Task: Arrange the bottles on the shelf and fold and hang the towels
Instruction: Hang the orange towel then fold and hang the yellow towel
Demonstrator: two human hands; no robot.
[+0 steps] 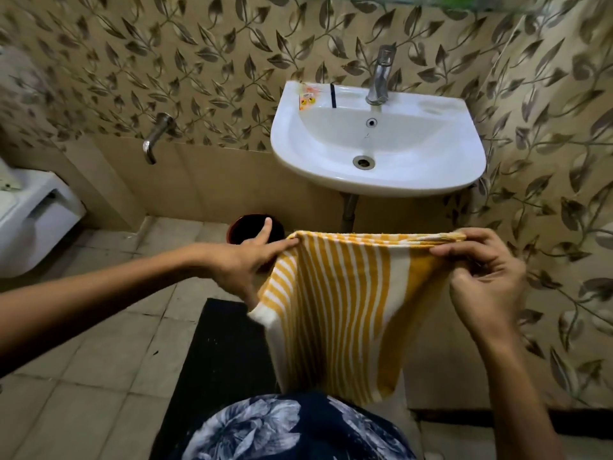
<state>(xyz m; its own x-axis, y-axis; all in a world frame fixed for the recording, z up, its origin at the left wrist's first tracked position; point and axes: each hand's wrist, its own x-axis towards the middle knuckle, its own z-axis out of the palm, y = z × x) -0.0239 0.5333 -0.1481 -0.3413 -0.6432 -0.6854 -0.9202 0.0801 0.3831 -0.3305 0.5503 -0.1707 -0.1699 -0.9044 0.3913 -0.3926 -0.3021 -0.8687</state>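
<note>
A yellow and white striped towel (335, 310) is held up by two hands in front of the sink (378, 151).

The towel hangs folded from its top edge, below the basin and above a dark floor mat (215, 353). The left hand (245, 260) pinches the top left corner, with the index finger pointing straight out. The right hand (481, 270) grips the top right corner with curled fingers. A faucet (379, 78) stands on the sink, a dark round bucket (255, 227) is on the tiled floor behind the left hand, and a white toilet (30, 214) is at the far left.
</note>
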